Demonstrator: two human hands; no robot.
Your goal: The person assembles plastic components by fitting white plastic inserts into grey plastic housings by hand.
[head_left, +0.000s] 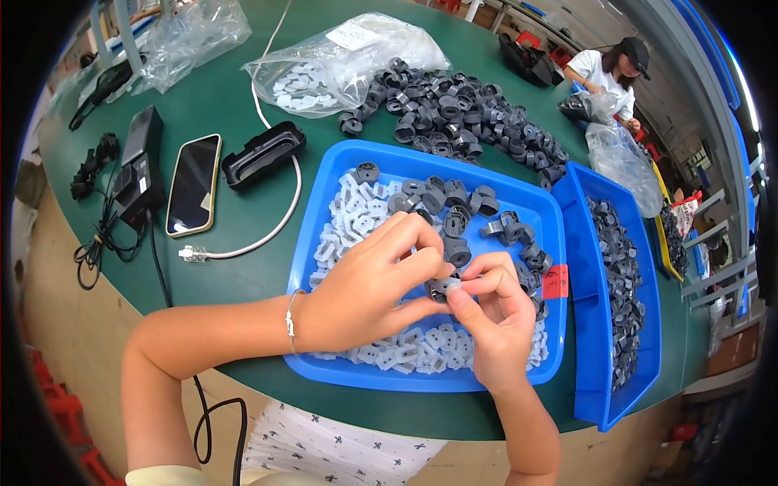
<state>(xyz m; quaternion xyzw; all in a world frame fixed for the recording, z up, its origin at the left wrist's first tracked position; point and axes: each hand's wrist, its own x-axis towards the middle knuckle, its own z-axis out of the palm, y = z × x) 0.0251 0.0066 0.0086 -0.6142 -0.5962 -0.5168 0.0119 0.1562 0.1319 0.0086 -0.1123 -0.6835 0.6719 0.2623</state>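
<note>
Both hands meet over a shallow blue tray [405, 381]. My left hand [377, 279], a thin bracelet at its wrist, pinches a small dark grey plastic ring-shaped part [438, 295] from the left. From the right, my right hand [496, 312] presses thumb and fingertips against a pale piece at the same part; fingers cover much of both. White plastic pieces [348, 215] fill the tray's left side and front. Dark grey ring-shaped parts [456, 220] lie loose at its middle and right.
Behind the tray sits a heap of dark grey parts [454, 105] beside a clear bag [389, 44] of white pieces. A blue bin [593, 340] of dark parts stands right. Leftward lie a phone [194, 186], black holder [263, 154] and cables. Another person [608, 77] sits far right.
</note>
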